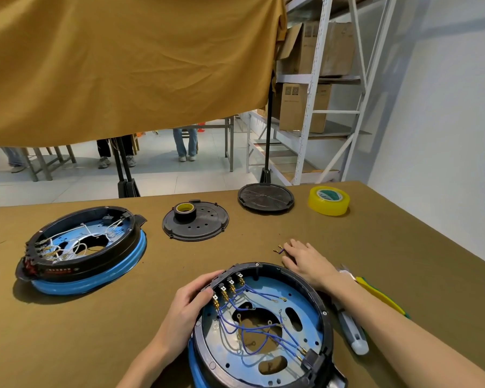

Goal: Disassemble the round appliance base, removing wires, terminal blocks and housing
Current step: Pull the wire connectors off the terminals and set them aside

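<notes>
While my left hand point(186, 305) curls its fingers point(205, 281) over the rim of the round base point(263, 329), gripping it just beside the row of terminal blocks point(227, 287), the base lies open side up on the worktop point(101, 326) right in front of me. Blue wires point(252, 329) run from those terminals across its blue inner plate to a black connector block point(310, 359) at the near edge. My right hand point(305, 261) rests flat on the worktop beyond the base, fingers straight and holding nothing, its fingertips near a short loose wire point(280, 250) with brass ends. By my right forearm lie a grey cutter point(353, 331) and a yellow-green strip point(381, 296). To the left sits a second base point(81, 247) with white wires inside. Farther back are a black cover point(195, 223) with a small tape roll point(185, 210) on it, another black cover point(266, 198), and a yellow tape roll point(329, 200).
</notes>
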Available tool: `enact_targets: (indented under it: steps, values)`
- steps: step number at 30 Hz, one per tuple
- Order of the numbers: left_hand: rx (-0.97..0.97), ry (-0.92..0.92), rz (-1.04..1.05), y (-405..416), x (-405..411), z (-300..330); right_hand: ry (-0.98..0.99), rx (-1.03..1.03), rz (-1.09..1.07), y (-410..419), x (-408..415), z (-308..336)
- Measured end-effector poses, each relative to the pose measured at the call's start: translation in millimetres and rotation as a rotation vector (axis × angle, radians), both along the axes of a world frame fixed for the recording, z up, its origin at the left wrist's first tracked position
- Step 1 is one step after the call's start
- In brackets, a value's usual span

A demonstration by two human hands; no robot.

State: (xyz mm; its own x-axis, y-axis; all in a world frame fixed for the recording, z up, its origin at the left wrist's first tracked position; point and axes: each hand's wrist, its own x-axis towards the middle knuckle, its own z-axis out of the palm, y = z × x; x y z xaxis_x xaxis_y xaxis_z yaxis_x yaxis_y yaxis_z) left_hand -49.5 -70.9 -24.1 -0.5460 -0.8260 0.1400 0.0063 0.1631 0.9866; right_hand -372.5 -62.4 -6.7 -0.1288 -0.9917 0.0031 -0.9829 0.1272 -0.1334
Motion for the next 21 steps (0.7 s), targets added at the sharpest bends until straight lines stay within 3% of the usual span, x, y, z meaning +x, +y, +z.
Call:
enact_targets:
  steps: [8, 12, 17, 21]
  values:
    - [0.003, 0.001, -0.005, -0.4, 0.5, -0.3, -0.024, 0.194, -0.002, 8.2, -13.4, -7.0]
    - [0.004, -0.004, 0.0, 1.7, 1.5, 0.4, -0.328, -0.049, -0.041, 12.9, -6.9, 2.6]
    - [0.018, -0.012, -0.002, 4.2, 0.9, 4.2, -0.532, -0.506, -0.053, 27.9, 20.9, 36.0]
    - [0.005, -0.018, -0.006, 6.3, 1.2, 7.5, -0.557, -0.519, 0.141, 46.2, 79.2, 61.4]
